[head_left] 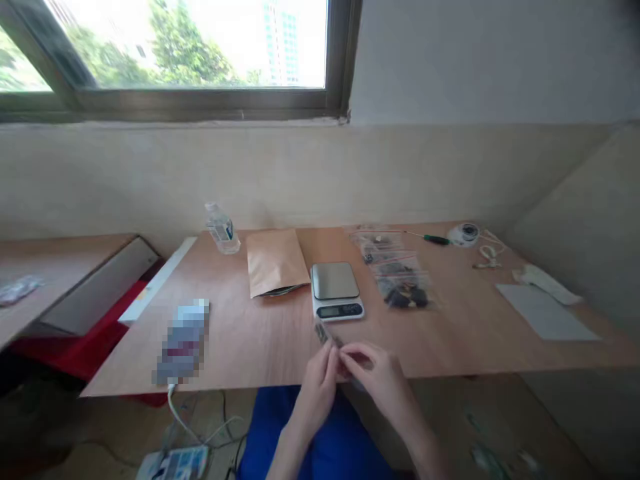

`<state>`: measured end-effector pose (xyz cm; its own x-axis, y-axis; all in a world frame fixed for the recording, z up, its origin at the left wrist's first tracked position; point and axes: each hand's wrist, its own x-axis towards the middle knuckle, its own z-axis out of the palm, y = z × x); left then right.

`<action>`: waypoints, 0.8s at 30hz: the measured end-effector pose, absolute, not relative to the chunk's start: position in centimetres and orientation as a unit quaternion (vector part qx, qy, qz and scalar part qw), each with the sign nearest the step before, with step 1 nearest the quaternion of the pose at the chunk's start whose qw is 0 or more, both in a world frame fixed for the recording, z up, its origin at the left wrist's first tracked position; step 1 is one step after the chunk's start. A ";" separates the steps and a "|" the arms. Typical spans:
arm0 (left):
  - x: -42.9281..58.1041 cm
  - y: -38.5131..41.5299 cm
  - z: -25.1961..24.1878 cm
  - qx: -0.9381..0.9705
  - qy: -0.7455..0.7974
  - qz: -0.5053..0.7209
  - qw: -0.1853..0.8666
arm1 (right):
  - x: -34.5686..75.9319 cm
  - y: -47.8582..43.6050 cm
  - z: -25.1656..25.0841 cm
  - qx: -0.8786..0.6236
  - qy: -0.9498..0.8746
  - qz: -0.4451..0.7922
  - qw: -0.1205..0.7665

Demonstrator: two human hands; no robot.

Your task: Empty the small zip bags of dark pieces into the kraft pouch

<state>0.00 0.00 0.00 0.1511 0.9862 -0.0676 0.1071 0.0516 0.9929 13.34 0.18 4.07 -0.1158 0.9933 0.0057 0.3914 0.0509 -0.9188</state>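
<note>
A small plastic bag (pixel 321 330) is pinched by the left hand (pixel 319 375) and right hand (pixel 374 371), seemingly for steadiness from both sides, above the worktop (pixel 240 340) just nearer than the scale (pixel 336 281).

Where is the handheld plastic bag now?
In the head view, the handheld plastic bag is just below centre, between the left hand and right hand, near the front of the table, just this side of the scale.
</note>
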 end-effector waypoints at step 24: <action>-0.5 1.7 -1.6 0.436 0.503 0.523 0.531 | 12.4 4.3 7.1 -0.467 -0.727 0.428 0.266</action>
<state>-0.47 1.67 -1.57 -0.0548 0.9955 -0.0778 -0.1166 0.0710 0.9906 12.35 4.28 7.08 -0.4217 0.9067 -0.0121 0.4510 0.1981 -0.8703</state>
